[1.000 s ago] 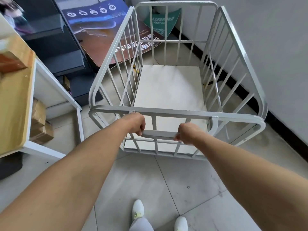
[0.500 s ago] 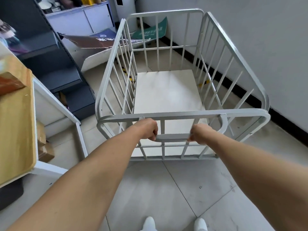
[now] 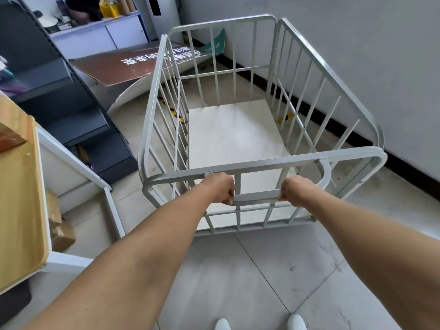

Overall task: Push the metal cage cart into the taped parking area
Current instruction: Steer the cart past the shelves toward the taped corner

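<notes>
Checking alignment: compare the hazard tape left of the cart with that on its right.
The left hazard tape shows a long strip; right hazard tape only a short piece. The left lies on the dark shelving side of the cage cart, the right on the wall side. Both are yellow-black stripes behind bars.

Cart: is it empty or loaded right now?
Empty. The cart holds nothing: its white floor is bare all the way across, seen from above.
</notes>
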`<state>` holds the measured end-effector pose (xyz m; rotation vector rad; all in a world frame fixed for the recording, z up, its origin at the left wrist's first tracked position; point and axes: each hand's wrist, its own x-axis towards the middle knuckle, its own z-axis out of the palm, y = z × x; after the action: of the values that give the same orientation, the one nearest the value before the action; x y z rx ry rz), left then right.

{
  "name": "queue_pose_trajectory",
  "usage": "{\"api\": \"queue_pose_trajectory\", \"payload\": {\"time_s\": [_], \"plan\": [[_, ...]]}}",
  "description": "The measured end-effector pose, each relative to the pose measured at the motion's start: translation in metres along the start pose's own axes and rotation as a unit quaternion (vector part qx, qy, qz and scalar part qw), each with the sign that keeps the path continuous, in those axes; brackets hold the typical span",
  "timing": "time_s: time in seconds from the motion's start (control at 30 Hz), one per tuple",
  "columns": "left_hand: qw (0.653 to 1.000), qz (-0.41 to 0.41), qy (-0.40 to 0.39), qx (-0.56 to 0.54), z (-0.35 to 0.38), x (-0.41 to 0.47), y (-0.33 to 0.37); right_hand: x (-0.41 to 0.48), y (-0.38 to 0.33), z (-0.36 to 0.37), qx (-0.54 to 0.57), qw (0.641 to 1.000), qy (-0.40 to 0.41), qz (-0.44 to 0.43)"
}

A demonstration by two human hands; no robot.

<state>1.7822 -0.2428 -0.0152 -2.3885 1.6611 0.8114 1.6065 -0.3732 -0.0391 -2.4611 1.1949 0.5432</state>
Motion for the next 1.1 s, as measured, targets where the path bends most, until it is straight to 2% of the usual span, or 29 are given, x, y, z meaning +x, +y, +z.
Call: {"api": "queue_pose_trajectory", "payload": {"time_s": [0.7, 1.1], "plan": [[1.0, 0.006, -0.029, -0.006, 0.015, -0.008, 0.038, -0.031, 0.035, 0.003, -0.005, 1.0, -0.007, -0.004], [1.0, 0.002, -0.018, -0.002, 0.004, 0.019, 0.054, -0.013, 0.055, -0.007, -0.018, 1.0, 0.018, -0.006]]}}
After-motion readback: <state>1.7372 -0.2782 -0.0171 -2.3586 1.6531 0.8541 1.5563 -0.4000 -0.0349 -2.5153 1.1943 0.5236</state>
